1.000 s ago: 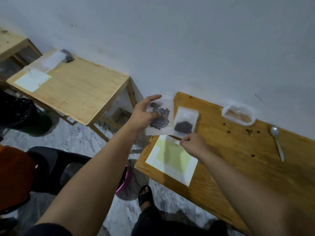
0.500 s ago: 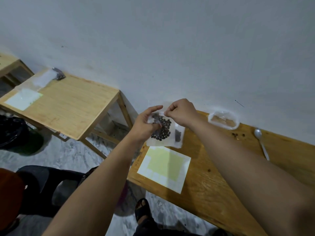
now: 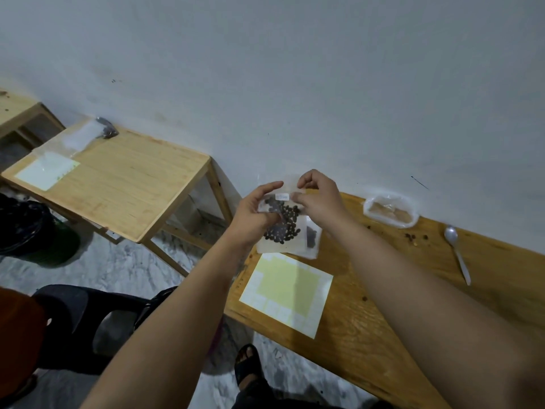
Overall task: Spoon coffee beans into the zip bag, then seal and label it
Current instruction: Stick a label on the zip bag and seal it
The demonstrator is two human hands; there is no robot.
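Observation:
I hold a clear zip bag (image 3: 283, 231) with dark coffee beans above the left end of the wooden table (image 3: 383, 305). My left hand (image 3: 253, 211) grips its left side. My right hand (image 3: 320, 196) pinches the bag's top right, next to a small white label (image 3: 281, 196) stuck on the bag. A second small bag of beans (image 3: 312, 237) lies on the table behind it. A label sheet (image 3: 287, 293), yellow with white stickers, lies below. A metal spoon (image 3: 457, 255) rests at the right.
A clear plastic container (image 3: 390, 212) stands by the wall, with loose beans (image 3: 413, 237) scattered nearby. A second wooden table (image 3: 118, 178) at the left carries a sheet and plastic bags. A dark chair (image 3: 88, 314) and my sandalled foot (image 3: 247, 364) are below.
My right hand rose from the label sheet to the top of the held bag. A small white label now shows on the bag. The view shifted slightly.

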